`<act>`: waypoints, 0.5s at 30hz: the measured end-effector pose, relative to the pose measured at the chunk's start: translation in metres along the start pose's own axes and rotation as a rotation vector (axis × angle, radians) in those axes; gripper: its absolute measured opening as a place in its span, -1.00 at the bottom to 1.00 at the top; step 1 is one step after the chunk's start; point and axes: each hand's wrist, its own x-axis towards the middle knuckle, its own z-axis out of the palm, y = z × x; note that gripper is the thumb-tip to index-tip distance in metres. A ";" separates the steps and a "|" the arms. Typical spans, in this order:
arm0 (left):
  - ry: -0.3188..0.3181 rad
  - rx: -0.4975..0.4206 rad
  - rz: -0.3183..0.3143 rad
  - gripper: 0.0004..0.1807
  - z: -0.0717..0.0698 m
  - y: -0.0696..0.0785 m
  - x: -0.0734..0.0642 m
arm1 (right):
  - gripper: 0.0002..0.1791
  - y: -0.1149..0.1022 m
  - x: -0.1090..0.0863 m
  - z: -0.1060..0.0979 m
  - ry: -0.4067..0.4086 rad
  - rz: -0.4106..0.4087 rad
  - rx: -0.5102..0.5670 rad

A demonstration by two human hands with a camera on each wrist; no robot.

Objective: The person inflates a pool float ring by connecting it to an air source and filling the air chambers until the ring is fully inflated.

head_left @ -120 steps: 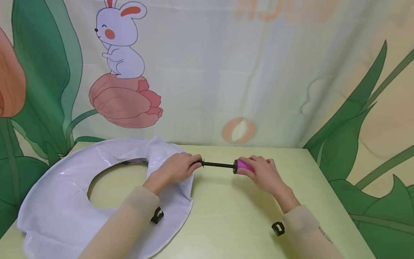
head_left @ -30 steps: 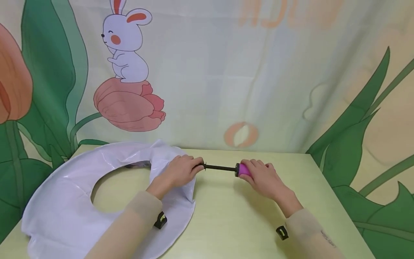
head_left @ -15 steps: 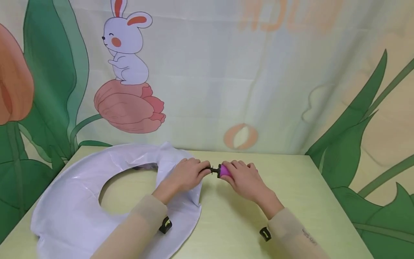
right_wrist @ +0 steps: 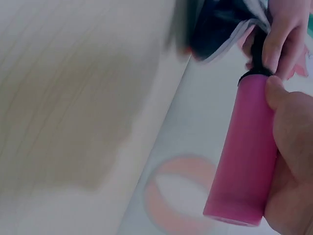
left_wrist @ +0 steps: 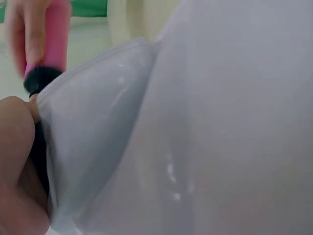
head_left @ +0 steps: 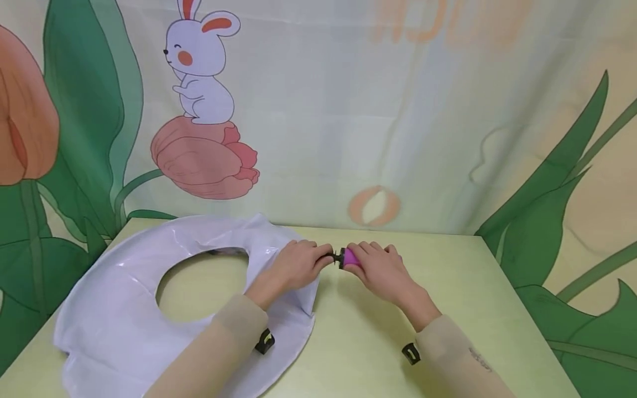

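Observation:
A hand air pump with a pink-purple barrel and black end parts lies crosswise between the hands. My right hand grips the barrel, its thumb lying along the side in the right wrist view. My left hand pinches the pump's black end against the edge of a white, limp inflatable ring. Only a short piece of black rod shows between the hands. In the left wrist view the ring's wrinkled film covers much of the black part, so where its tip enters is hidden.
The ring spreads over the left half of a pale yellow-green table, under my left forearm. A printed curtain with a rabbit and flowers hangs behind the table. Small black clips sit near both sleeve cuffs.
The pump's long rod was exposed a second ago; the barrel has since slid left over it, bringing my right hand close to my left. Both hands keep their hold.

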 end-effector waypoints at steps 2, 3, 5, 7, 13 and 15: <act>0.008 0.003 -0.003 -0.80 0.000 0.000 0.002 | -0.44 -0.004 0.004 -0.003 0.003 0.000 -0.003; 0.001 0.002 -0.003 -0.80 -0.002 -0.002 0.002 | -0.44 -0.004 0.005 -0.004 -0.005 0.003 0.001; -0.005 -0.003 0.001 -0.80 -0.006 -0.009 0.000 | -0.43 -0.001 0.003 -0.006 -0.019 0.014 0.036; -0.011 -0.013 0.009 -0.81 -0.010 -0.018 -0.004 | -0.43 0.007 -0.002 -0.007 -0.029 0.031 0.067; 0.028 -0.036 -0.005 -0.87 -0.016 -0.032 -0.011 | -0.45 0.025 -0.009 -0.009 -0.011 0.066 0.052; 0.040 -0.036 0.025 -0.86 -0.012 -0.025 -0.006 | -0.43 0.019 -0.004 -0.008 -0.012 0.037 0.032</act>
